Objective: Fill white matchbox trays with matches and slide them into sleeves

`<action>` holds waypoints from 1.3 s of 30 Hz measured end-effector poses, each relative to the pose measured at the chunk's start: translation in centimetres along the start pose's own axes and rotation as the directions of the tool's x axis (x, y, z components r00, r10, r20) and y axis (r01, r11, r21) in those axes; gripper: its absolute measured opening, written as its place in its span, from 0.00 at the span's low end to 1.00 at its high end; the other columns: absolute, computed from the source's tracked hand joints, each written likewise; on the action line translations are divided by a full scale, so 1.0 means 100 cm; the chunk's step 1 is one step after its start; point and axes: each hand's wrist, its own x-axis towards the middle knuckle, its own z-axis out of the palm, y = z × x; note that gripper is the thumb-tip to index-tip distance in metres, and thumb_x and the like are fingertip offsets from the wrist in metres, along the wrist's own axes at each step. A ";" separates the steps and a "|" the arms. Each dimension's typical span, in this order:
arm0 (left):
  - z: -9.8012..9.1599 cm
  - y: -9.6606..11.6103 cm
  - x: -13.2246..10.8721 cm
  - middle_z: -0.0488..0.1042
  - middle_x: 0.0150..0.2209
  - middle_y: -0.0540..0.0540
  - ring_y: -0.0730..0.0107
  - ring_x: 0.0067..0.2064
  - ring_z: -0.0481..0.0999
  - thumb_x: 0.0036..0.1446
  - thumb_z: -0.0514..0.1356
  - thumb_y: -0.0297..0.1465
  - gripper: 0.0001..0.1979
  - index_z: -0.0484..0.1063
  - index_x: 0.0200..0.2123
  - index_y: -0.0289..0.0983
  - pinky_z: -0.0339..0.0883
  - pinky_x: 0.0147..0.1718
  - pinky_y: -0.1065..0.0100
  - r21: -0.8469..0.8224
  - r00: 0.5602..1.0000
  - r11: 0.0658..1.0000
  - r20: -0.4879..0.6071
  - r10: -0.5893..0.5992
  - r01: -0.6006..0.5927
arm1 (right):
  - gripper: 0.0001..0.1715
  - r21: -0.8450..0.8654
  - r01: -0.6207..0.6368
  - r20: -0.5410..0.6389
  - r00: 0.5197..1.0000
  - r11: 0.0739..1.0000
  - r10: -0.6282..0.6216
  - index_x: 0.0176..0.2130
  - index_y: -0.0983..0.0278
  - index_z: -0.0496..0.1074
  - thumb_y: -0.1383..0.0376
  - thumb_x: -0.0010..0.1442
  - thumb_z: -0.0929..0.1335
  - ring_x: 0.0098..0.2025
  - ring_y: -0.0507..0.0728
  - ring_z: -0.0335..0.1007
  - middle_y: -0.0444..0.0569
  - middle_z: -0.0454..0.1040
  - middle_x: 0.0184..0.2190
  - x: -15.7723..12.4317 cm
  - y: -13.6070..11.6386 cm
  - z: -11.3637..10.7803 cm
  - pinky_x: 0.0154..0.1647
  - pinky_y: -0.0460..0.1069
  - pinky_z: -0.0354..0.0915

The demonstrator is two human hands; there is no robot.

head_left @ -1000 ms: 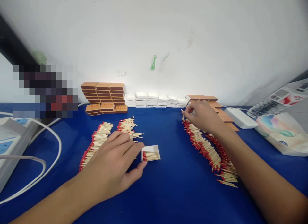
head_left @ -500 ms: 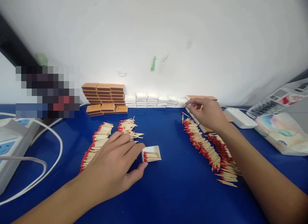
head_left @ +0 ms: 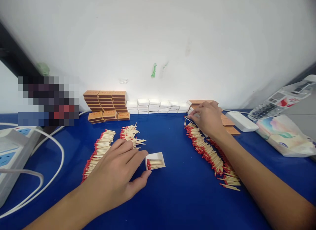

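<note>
Tray [head_left: 154, 155] of matches [head_left: 156, 164], left fingers [head_left: 137, 156] spread against it, right fingers [head_left: 195, 116] maybe pinching one

A power strip [head_left: 10, 151] with white cables [head_left: 53, 157] is seen well to the left of the left hand [head_left: 116, 177]. Stacked brown matchboxes [head_left: 106, 103] and white trays [head_left: 153, 105] are lined along the wall [head_left: 172, 42] beyond it. A white block [head_left: 242, 121] and a plastic bag [head_left: 283, 137] are placed right of the right hand [head_left: 208, 119].

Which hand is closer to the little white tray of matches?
Left. The left hand sits at the left edge of the white tray; the right hand is well off to its right, at the far end of the match row.
</note>
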 end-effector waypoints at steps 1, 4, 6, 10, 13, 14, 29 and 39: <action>0.000 0.000 0.000 0.80 0.35 0.48 0.60 0.38 0.74 0.71 0.63 0.31 0.08 0.76 0.50 0.35 0.68 0.44 0.56 -0.005 1.000 1.000 0.003 0.000 0.000 | 0.12 -0.011 0.008 0.007 1.000 1.000 -0.008 0.34 0.61 0.85 0.58 0.67 0.74 0.54 0.74 0.65 0.59 0.78 0.43 0.000 0.001 0.001 0.51 0.66 0.62; 0.000 0.000 0.000 0.79 0.34 0.48 0.61 0.37 0.73 0.71 0.63 0.31 0.08 0.77 0.50 0.35 0.67 0.43 0.56 -0.015 1.000 1.000 0.007 0.006 -0.006 | 0.11 -0.071 0.056 0.044 0.998 0.996 -0.053 0.34 0.61 0.85 0.59 0.67 0.74 0.55 0.75 0.64 0.60 0.78 0.45 0.000 0.003 0.001 0.52 0.67 0.62; 0.001 -0.001 -0.001 0.79 0.35 0.47 0.60 0.38 0.73 0.71 0.63 0.31 0.08 0.77 0.50 0.35 0.67 0.43 0.56 -0.011 1.000 1.000 0.004 0.007 -0.007 | 0.12 -0.112 0.070 0.069 0.996 0.991 -0.063 0.34 0.61 0.86 0.59 0.67 0.74 0.55 0.75 0.63 0.61 0.77 0.46 0.000 0.002 0.000 0.53 0.68 0.62; 0.002 -0.002 -0.002 0.79 0.35 0.47 0.61 0.38 0.73 0.71 0.63 0.31 0.08 0.77 0.49 0.35 0.67 0.43 0.56 -0.011 1.000 1.000 0.002 0.000 0.000 | 0.12 -0.133 0.084 0.107 0.992 0.988 -0.070 0.36 0.60 0.88 0.59 0.68 0.74 0.60 0.77 0.61 0.63 0.76 0.54 -0.001 0.001 0.002 0.56 0.69 0.63; 0.002 -0.002 -0.002 0.79 0.34 0.48 0.61 0.37 0.72 0.71 0.63 0.31 0.07 0.77 0.49 0.35 0.66 0.43 0.57 -0.021 1.000 1.000 -0.002 0.004 -0.004 | 0.12 -0.121 0.074 0.123 0.991 0.990 -0.059 0.37 0.60 0.87 0.59 0.68 0.73 0.64 0.77 0.59 0.62 0.75 0.60 -0.002 0.004 0.009 0.56 0.69 0.64; 0.002 -0.001 -0.002 0.78 0.34 0.48 0.61 0.37 0.72 0.71 0.63 0.31 0.07 0.77 0.49 0.35 0.65 0.43 0.58 -0.021 1.000 1.000 -0.004 0.006 -0.006 | 0.12 -0.117 0.072 0.127 0.990 0.991 -0.057 0.37 0.60 0.87 0.59 0.69 0.73 0.65 0.78 0.59 0.62 0.75 0.60 -0.002 0.006 0.012 0.55 0.69 0.65; 0.003 -0.009 -0.003 0.83 0.39 0.46 0.57 0.40 0.75 0.70 0.64 0.31 0.08 0.78 0.49 0.35 0.66 0.46 0.56 0.078 0.998 0.995 -0.006 -0.063 0.063 | 0.12 0.142 0.357 -0.125 0.932 0.923 -0.341 0.39 0.62 0.79 0.60 0.75 0.69 0.64 0.74 0.67 0.63 0.76 0.59 -0.014 -0.037 -0.033 0.64 0.74 0.62; 0.001 -0.007 0.001 0.82 0.36 0.46 0.57 0.38 0.74 0.69 0.64 0.29 0.06 0.77 0.47 0.35 0.65 0.41 0.56 0.122 0.997 0.990 -0.024 -0.074 0.076 | 0.07 0.251 0.662 -0.117 0.745 0.706 -0.657 0.42 0.65 0.78 0.71 0.74 0.69 0.72 0.72 0.62 0.64 0.75 0.65 -0.071 -0.139 -0.059 0.68 0.67 0.68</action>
